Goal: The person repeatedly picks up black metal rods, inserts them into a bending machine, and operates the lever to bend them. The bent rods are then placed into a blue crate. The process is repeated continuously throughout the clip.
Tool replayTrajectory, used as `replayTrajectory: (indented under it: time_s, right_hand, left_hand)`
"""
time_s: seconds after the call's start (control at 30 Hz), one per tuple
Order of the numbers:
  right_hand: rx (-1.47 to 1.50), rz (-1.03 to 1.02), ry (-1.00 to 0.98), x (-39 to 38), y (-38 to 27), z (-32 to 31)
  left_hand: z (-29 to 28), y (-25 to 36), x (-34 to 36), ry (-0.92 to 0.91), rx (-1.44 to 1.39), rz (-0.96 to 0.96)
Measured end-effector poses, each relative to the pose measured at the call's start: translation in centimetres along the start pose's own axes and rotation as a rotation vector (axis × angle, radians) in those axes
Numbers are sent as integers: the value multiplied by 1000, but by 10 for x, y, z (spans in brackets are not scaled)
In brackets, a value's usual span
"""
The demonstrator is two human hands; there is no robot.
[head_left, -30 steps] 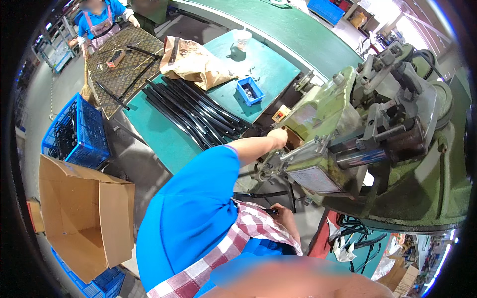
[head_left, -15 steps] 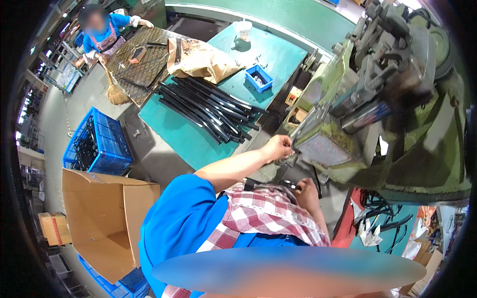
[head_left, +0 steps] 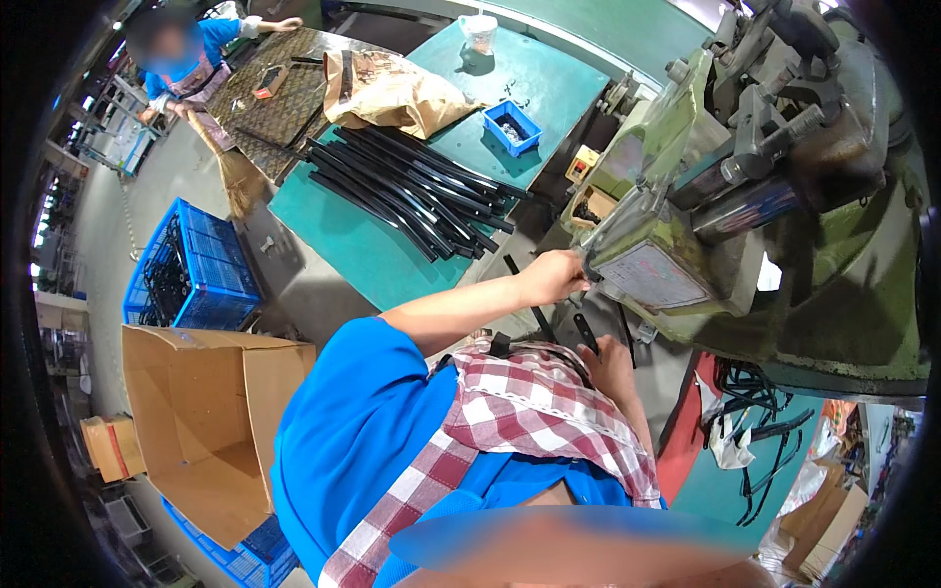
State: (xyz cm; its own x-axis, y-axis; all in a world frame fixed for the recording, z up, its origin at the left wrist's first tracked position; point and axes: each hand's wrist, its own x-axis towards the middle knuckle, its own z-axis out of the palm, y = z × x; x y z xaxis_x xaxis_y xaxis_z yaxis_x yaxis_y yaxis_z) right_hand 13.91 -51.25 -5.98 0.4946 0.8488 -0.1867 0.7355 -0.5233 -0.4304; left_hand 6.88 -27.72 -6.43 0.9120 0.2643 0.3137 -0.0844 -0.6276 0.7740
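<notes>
My left hand (head_left: 554, 278) reaches to the near corner of the green machine (head_left: 647, 269), its fingers pinched together. What sits between those fingertips, if anything, is hidden. Lower and nearer my body, my right hand (head_left: 612, 365) is closed around the lower end of a short black bar (head_left: 585, 331) with a hole or dot at its top. A thin black strip (head_left: 530, 300) slants below my left wrist; I cannot tell what supports it. Many long black tubes (head_left: 412, 196) lie bundled on the green table (head_left: 353, 265) beyond my left forearm.
A blue bin (head_left: 512, 127) of small parts, a clear cup (head_left: 478, 35) and brown paper (head_left: 392, 96) lie on the table. At left are a blue crate (head_left: 221, 279) and an open carton (head_left: 196, 421). Black strips (head_left: 750, 392) lie at right. Another person holds a broom (head_left: 237, 181).
The black bar in my right hand now points upward, and the thin black strip shows below my left wrist. My left hand stays by the machine. The other person's broom has shifted.
</notes>
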Motion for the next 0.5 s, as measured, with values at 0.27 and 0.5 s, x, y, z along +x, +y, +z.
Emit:
replayTrajectory:
  time_s: [0.27,0.5]
  right_hand:
    - [120,-39,22,15,-24,-33]
    - [297,-187,216,22,-27,-33]
  left_hand:
    - [14,-15,-14,67,48,44]
    - [2,-9,-34,-421,-333,-312]
